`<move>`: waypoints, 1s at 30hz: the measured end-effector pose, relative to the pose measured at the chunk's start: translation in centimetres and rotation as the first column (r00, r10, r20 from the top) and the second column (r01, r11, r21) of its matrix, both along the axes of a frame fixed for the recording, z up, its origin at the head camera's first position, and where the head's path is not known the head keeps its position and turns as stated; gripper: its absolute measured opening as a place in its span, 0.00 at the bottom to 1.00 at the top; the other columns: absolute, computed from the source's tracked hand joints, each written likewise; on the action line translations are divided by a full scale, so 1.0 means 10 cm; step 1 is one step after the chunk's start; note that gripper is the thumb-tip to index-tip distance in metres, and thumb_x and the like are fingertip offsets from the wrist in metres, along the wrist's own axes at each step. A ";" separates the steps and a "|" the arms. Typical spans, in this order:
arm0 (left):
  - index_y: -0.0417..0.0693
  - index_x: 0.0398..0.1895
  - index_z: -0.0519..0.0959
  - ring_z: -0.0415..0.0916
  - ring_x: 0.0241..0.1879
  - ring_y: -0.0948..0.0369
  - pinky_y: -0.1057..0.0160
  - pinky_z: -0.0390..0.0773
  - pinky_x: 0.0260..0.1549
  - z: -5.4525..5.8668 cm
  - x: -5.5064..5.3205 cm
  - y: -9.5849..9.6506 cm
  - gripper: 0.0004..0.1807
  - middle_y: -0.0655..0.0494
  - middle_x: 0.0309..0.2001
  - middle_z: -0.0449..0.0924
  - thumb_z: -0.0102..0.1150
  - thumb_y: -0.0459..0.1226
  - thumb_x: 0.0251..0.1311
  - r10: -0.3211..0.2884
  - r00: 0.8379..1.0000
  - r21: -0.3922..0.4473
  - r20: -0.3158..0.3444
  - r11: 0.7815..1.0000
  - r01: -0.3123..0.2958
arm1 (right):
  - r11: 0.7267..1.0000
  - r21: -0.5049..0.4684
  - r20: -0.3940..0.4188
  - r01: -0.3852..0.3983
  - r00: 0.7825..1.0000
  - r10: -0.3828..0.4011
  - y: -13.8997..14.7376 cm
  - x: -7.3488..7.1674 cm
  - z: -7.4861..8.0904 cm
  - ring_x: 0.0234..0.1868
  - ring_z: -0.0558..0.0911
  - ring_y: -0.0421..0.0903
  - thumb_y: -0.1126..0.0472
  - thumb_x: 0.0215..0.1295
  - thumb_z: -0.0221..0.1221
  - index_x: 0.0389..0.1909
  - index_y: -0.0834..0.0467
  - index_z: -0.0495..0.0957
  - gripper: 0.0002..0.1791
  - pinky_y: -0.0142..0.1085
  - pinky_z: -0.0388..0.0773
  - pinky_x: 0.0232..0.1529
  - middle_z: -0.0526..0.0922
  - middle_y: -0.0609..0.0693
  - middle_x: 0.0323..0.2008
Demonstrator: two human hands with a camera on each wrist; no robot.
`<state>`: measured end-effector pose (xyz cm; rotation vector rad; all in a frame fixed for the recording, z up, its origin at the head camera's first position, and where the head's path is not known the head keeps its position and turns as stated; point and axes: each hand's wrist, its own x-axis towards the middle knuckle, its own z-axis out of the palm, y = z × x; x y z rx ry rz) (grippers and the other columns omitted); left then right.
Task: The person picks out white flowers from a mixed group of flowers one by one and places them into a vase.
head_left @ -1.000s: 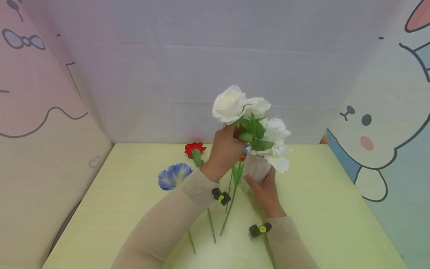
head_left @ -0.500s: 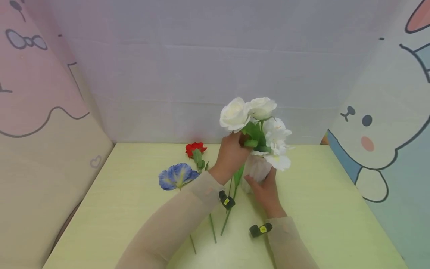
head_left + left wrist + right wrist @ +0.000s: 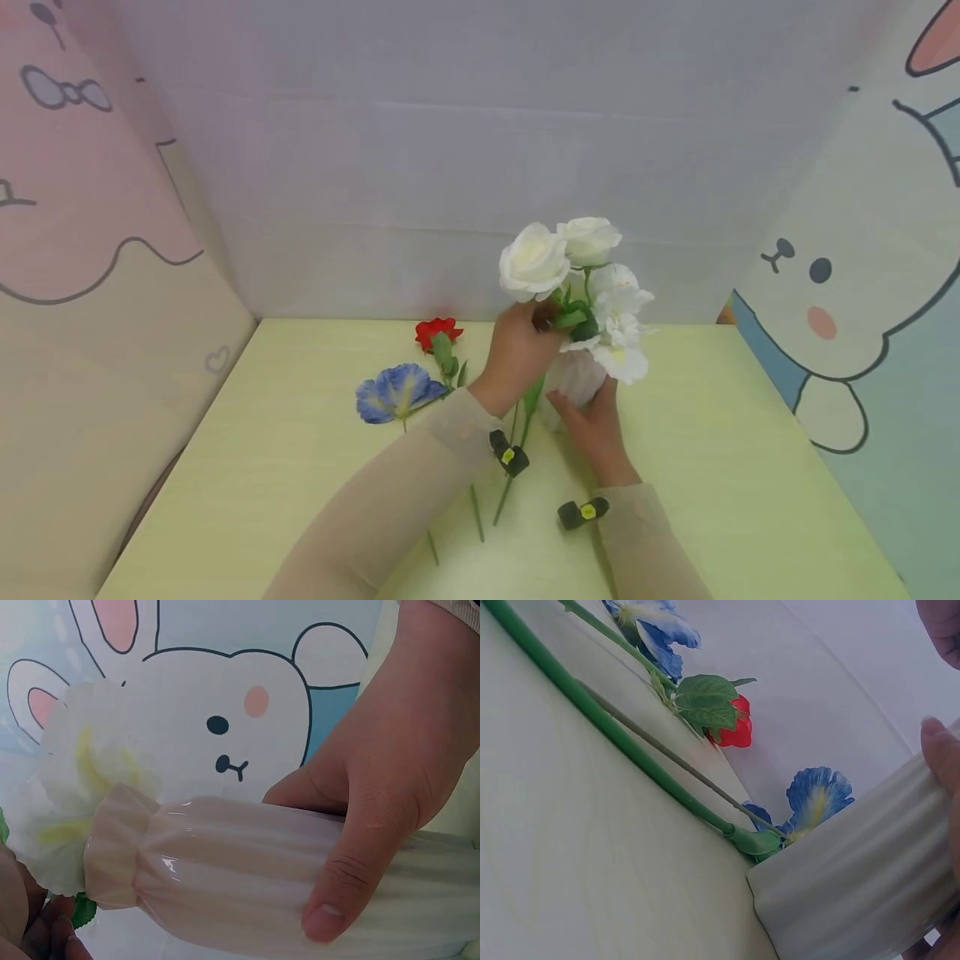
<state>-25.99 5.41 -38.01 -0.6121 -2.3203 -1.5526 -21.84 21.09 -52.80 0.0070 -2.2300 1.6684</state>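
My right hand (image 3: 596, 425) grips the side of a ribbed white vase (image 3: 576, 377); its thumb lies along the vase in the left wrist view. At the vase's frilled mouth, my left hand (image 3: 521, 346) holds leafy green stems just under a white rose (image 3: 534, 262). Its fingertips are mostly hidden by the hand and the leaves. A second white rose (image 3: 589, 242) stands just behind and to the right. White ruffled flowers (image 3: 621, 321) hang over the vase's right rim.
Left of the vase, a blue flower (image 3: 397, 393) and a red flower (image 3: 437, 333) lie on the pale yellow table (image 3: 300, 467). Another blue flower (image 3: 817, 796) and a thick green stem (image 3: 630, 746) lie close beside the vase. Cartoon-printed cloth (image 3: 840, 275) surrounds the table.
My left hand has moved right and slightly down with the white roses, toward the vase mouth. My right hand has kept its place on the vase.
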 end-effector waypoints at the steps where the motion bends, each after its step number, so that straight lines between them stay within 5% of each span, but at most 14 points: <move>1: 0.41 0.41 0.83 0.78 0.34 0.61 0.67 0.78 0.32 0.00 0.00 -0.01 0.08 0.53 0.37 0.84 0.69 0.35 0.63 -0.004 1.000 0.007 -0.016 1.000 0.004 | 1.000 0.001 -0.007 0.001 1.000 -0.001 0.00 0.00 0.00 0.61 0.73 0.53 0.59 0.63 0.73 0.73 0.57 0.52 0.47 0.47 0.66 0.65 0.71 0.60 0.60; 10: 0.46 0.42 0.81 0.78 0.29 0.61 0.64 0.80 0.27 0.04 -0.01 -0.09 0.08 0.55 0.31 0.82 0.66 0.38 0.62 -0.007 0.999 0.142 -0.045 0.990 0.013 | 1.000 -0.003 -0.021 -0.004 1.000 0.003 -0.02 0.00 0.02 0.60 0.73 0.51 0.60 0.63 0.73 0.73 0.56 0.52 0.47 0.45 0.66 0.65 0.70 0.58 0.60; 17: 0.44 0.29 0.83 0.74 0.19 0.62 0.63 0.75 0.20 0.05 -0.02 -0.12 0.08 0.57 0.22 0.78 0.60 0.38 0.65 0.016 0.997 0.096 -0.075 0.995 -0.008 | 1.000 -0.019 0.020 0.002 1.000 -0.001 -0.04 0.03 0.09 0.56 0.73 0.54 0.61 0.63 0.72 0.71 0.61 0.53 0.44 0.46 0.67 0.62 0.70 0.62 0.58; 30: 0.43 0.35 0.85 0.79 0.27 0.63 0.64 0.79 0.27 -0.18 -0.04 -0.08 0.09 0.59 0.27 0.83 0.65 0.40 0.66 0.011 0.995 0.044 0.096 0.999 -0.016 | 0.998 0.056 0.045 0.024 0.999 -0.026 -0.01 0.00 0.02 0.62 0.72 0.54 0.57 0.64 0.72 0.73 0.65 0.54 0.46 0.50 0.67 0.66 0.70 0.62 0.62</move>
